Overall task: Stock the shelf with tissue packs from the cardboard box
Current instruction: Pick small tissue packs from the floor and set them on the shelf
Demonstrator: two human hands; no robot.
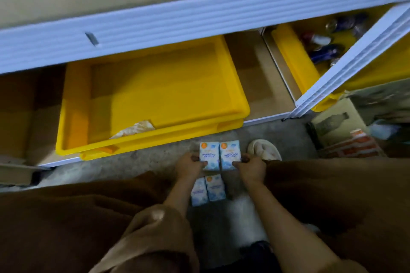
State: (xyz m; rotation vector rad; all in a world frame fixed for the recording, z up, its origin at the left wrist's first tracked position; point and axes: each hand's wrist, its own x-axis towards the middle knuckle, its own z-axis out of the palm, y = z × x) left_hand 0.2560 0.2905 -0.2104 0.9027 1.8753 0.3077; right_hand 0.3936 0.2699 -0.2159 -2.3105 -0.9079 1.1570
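**Both hands gripping tissue packs, low in front of yellow tray**

Left hand pinches the left tissue pack at its lower left corner, fingers curled on it. Right hand does the same with the right tissue pack at its lower right corner. The held packs are side by side, edges touching, printed faces up, over the grey floor just in front of the yellow tray.

Two more packs lie side by side between the forearms, just below the held pair. Can't tell what they rest on.

A pale slipper is just right of the right hand. The yellow tray sits on the bottom shelf, front rim past the shelf edge, with a crumpled wrapper near its front wall. A white shelf rail runs above. A second yellow tray to the right holds blurred cans. A printed cardboard box stands far right.
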